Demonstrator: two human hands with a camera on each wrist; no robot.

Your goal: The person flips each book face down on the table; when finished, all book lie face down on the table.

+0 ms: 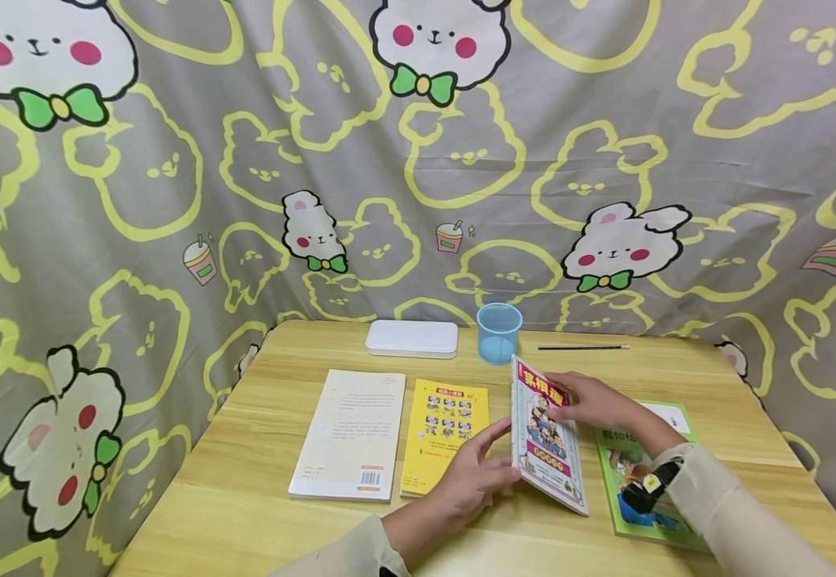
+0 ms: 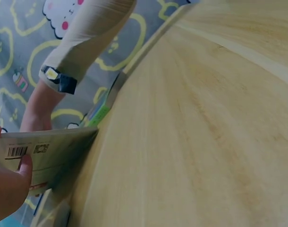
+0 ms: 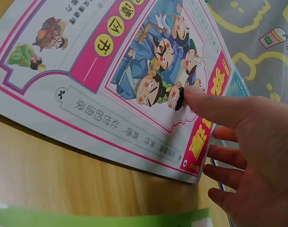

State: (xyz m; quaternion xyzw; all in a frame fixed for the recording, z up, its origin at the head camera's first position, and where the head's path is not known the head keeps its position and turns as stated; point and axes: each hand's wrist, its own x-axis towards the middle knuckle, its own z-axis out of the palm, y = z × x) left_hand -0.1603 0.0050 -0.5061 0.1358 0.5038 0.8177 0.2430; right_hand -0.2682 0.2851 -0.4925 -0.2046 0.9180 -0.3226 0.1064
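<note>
Since both hands grip it, the paperback (image 1: 542,437) is held at two edges: right hand (image 1: 598,401) has its thumb on the front cover, other fingers behind the right edge toward its far end; left hand (image 1: 462,487) has the left edge, one finger on the back cover by the barcode (image 2: 17,151). Book is tilted up over the bench (image 1: 223,497), near side, front cover facing up and to the right; can't tell if its near corner touches wood.

Handling, my read: light, thin, bendy soft cover, though it looks flat as held. Cover looks glossy, so a loose pinch might slide. Hard to break, but corners could crease and pages fan if only one cover is caught. Best hold: full thickness, left and right edges, thumb front, fingers back, modest squeeze.

Around it: yellow book (image 1: 439,453) just left, white book (image 1: 349,429) further left, green book (image 1: 618,473) right, partly hidden by the right sleeve (image 1: 735,509). Far side, left to right: white case (image 1: 412,338), blue cup (image 1: 497,340), pencil (image 1: 583,347)
</note>
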